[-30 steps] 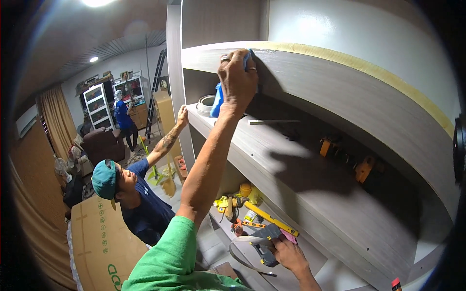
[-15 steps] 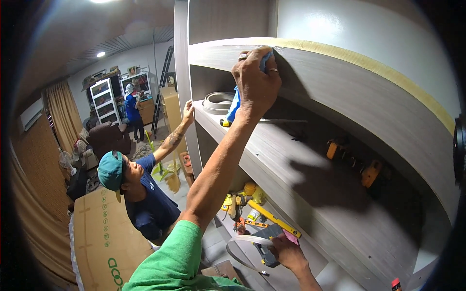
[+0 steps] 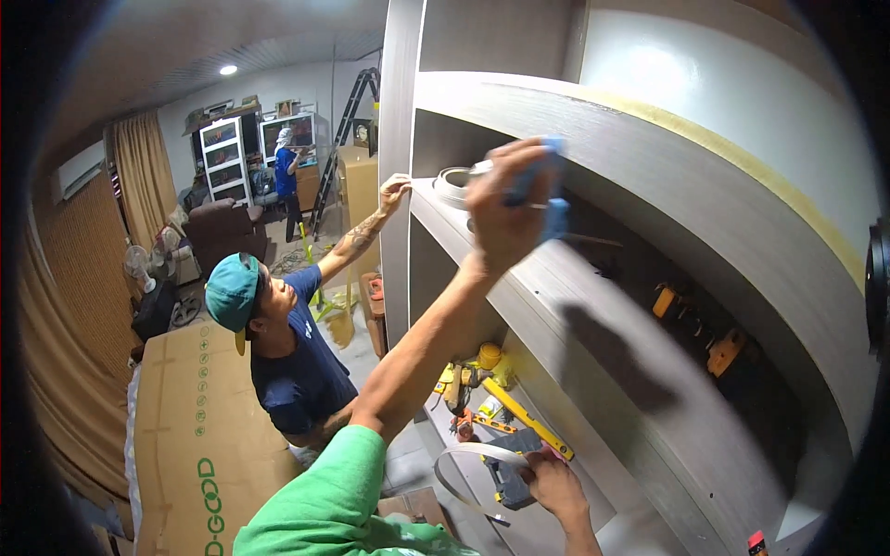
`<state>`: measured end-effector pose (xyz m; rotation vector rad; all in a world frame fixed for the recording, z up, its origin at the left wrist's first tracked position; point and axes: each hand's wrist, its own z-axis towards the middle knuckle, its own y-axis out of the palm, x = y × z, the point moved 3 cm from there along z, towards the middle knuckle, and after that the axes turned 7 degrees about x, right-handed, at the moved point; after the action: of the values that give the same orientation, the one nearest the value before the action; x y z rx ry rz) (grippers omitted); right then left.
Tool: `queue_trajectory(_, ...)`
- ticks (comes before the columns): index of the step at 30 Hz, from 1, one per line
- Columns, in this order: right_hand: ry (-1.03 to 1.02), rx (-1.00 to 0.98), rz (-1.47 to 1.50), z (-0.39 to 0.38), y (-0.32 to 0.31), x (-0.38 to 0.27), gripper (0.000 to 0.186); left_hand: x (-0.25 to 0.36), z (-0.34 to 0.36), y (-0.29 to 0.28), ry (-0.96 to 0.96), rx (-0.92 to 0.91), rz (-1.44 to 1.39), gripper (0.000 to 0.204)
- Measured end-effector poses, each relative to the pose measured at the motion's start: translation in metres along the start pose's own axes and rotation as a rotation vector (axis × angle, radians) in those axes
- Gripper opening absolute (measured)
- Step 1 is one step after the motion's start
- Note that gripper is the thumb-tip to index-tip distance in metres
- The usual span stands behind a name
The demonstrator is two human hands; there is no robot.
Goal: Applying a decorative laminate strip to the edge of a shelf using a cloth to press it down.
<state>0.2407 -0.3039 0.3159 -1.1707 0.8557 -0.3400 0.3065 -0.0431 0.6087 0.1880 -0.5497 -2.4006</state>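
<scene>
The left hand (image 3: pixel 505 199), its fingers bent around a blurred, bright-blue, soft-looking piece (image 3: pixel 556 221), is nearer the grey wood-grain front board (image 3: pixel 667 144) of the upper shelf; the blue piece overlaps that board's lower edge in view, contact unclear. The board's long axis slopes from upper left to lower right. Low over the bottom shelf, the right hand (image 3: pixel 553 482) pinches a thin, pale, flexible strip (image 3: pixel 482 451) curving leftward. A large brown cardboard carton (image 3: pixel 167 389) bears green lettering and symbols.
</scene>
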Motion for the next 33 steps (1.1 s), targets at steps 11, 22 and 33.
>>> queue_trajectory(11, 0.115, 0.028, 0.019, 0.016, -0.012, -0.026, 0.029, -0.178, 0.048, -0.091, -0.350, 0.362, 0.614, 0.037)
queue_trajectory(22, 0.276, 0.145, 0.067, 0.033, 0.004, -0.044, 0.022, -0.311, 0.096, -0.057, -0.503, 0.197, 0.557, 0.031)
queue_trajectory(33, 0.345, 0.039, 0.056, 0.048, 0.001, -0.029, 0.028, -0.221, 0.074, -0.111, -0.266, 0.322, 0.199, 0.032)
